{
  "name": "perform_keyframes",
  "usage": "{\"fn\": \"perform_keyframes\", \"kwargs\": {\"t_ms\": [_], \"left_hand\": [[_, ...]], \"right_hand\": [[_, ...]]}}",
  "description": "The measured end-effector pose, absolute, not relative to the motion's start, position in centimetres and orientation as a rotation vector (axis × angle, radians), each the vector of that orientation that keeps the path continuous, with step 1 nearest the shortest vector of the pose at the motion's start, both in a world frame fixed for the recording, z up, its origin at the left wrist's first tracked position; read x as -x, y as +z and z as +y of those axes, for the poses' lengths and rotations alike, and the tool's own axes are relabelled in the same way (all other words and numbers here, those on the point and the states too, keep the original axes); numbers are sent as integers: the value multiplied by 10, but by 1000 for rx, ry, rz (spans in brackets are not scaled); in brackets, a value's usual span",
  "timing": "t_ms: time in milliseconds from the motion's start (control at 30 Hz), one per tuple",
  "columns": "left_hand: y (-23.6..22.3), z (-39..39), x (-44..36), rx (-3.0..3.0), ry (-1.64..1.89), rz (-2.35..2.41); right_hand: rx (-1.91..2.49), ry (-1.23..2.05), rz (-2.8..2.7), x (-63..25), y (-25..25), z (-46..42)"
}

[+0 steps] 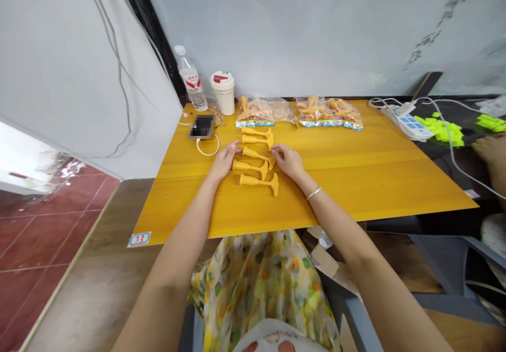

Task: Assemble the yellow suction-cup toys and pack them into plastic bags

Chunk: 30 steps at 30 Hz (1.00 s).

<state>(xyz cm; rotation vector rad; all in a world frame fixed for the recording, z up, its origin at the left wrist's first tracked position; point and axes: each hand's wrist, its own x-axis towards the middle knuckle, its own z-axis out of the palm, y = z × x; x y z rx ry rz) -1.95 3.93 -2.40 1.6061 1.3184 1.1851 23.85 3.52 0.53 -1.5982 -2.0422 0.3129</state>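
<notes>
Several orange plastic toy pieces lie in a row on the yellow wooden table, each with a ribbed stem and a flared end. My left hand rests at the left ends of the middle pieces, fingers stretched toward them. At the flared right ends, my right hand has its fingers curled, touching the third piece. A silver bracelet is on my right wrist. Neither hand has lifted a piece.
Two clear bags of orange parts lie at the back. A water bottle, a white cup and a phone with cable stand back left. A power strip, green pieces and another person's hand are right.
</notes>
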Motion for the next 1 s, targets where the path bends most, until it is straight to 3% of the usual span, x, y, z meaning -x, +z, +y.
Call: {"fn": "perform_keyframes", "kwargs": {"t_ms": [300,1000], "left_hand": [[-16,36,16,-1660,1172,1309],[-27,39,20,-1733,1236,1331]], "right_hand": [[1764,233,-2138,-226,10,55],[1625,312,-2153,-228,-3,54]]}}
